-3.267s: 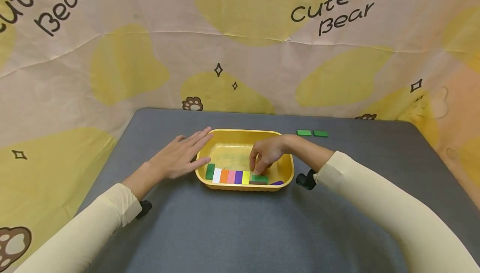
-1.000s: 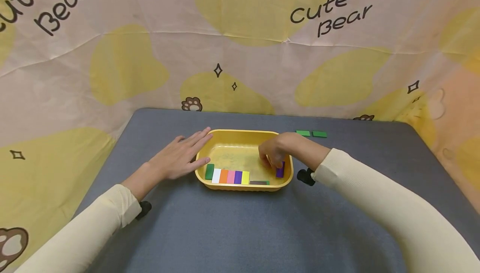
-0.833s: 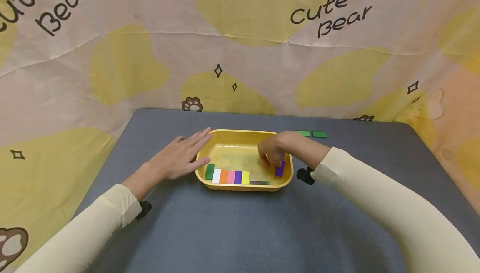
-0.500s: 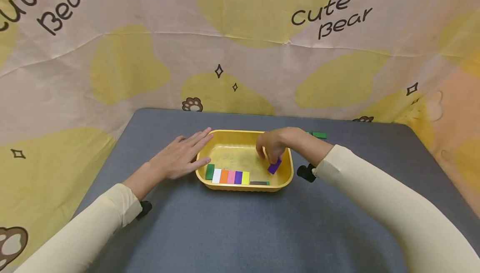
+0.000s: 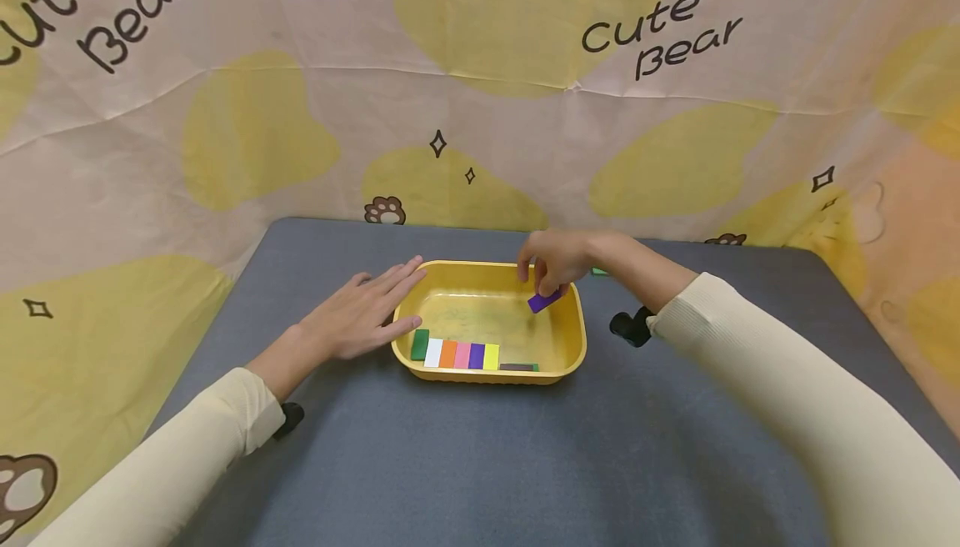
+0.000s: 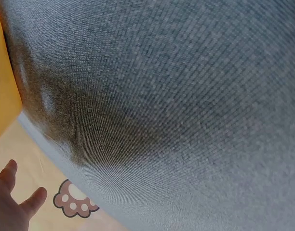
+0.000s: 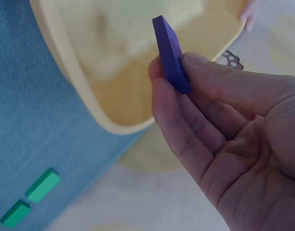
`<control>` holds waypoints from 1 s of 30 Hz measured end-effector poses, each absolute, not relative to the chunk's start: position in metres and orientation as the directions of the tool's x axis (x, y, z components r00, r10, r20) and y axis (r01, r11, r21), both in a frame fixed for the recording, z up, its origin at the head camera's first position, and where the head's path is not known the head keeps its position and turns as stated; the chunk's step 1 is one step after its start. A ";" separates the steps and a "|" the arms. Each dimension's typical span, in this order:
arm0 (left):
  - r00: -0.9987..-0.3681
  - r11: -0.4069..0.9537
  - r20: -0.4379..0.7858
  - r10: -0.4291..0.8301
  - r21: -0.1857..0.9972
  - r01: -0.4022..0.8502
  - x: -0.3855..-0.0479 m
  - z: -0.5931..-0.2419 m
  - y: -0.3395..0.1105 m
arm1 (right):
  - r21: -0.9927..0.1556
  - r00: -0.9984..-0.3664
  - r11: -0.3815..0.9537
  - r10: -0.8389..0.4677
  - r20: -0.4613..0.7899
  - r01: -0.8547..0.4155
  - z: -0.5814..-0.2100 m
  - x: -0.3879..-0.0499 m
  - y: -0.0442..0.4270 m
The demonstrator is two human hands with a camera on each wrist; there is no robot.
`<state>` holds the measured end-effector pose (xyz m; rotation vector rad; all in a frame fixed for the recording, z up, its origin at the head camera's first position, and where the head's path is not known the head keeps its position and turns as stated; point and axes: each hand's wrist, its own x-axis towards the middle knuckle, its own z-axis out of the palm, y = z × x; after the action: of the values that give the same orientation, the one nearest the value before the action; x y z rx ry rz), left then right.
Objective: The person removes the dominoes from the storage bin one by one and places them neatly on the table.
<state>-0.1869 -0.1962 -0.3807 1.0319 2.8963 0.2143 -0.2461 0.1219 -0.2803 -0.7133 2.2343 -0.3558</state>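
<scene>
Between thumb and fingers, my right hand (image 5: 557, 258) pinches a purple domino-like block (image 7: 170, 57) above the right part of a yellow plastic basin (image 5: 487, 376). My left hand (image 5: 360, 311) has its fingers straight and lies at the basin's left rim. Along the near wall inside the basin is a row of blocks: dark green (image 5: 420, 345), white (image 5: 433, 353), orange (image 5: 447, 354), pink (image 5: 462, 355), purple (image 5: 477, 356) and yellow (image 5: 491, 357). To the right of them a brownish-grey block edge (image 5: 517, 367) shows, with a bit of green by it.
Two green blocks lie on the grey table (image 5: 480, 464) beyond the basin's right end; in the right wrist view one green block (image 7: 43, 185) sits just apart from the other green block (image 7: 16, 213). Behind the table hangs a patterned cloth (image 5: 510, 113).
My right hand has taken the purple block from the basin's right end and lifted it up toward the far right rim. The left hand has stayed put.
</scene>
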 end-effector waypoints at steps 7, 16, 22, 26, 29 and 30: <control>-0.771 0.763 -0.004 0.637 0.145 0.630 -0.188 -0.382 -0.196 | -0.499 -0.610 0.750 -0.653 -0.449 -0.435 -0.274 -0.252 0.140; -0.774 0.765 0.001 0.633 0.149 0.626 -0.187 -0.383 -0.197 | -0.549 -0.673 0.707 -0.669 -0.315 -0.445 -0.277 -0.259 0.167; -0.768 0.760 0.000 0.640 0.147 0.633 -0.187 -0.382 -0.197 | -0.542 -0.729 0.682 -0.662 -0.174 -0.491 -0.285 -0.262 0.185; -0.768 0.761 -0.006 0.640 0.145 0.633 -0.187 -0.381 -0.197 | -0.553 -0.754 0.678 -0.644 -0.129 -0.485 -0.289 -0.263 0.197; -0.767 0.760 -0.006 0.642 0.140 0.635 -0.187 -0.382 -0.197 | -0.553 -0.782 0.697 -0.611 -0.125 -0.456 -0.294 -0.262 0.206; -0.767 0.760 -0.007 0.642 0.139 0.635 -0.188 -0.382 -0.197 | -0.553 -0.789 0.702 -0.602 -0.122 -0.449 -0.296 -0.262 0.209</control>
<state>-0.1876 -0.1972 -0.3816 1.0516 2.8964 0.1990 -0.2617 0.2089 -0.2956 -0.8300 2.6176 -0.7384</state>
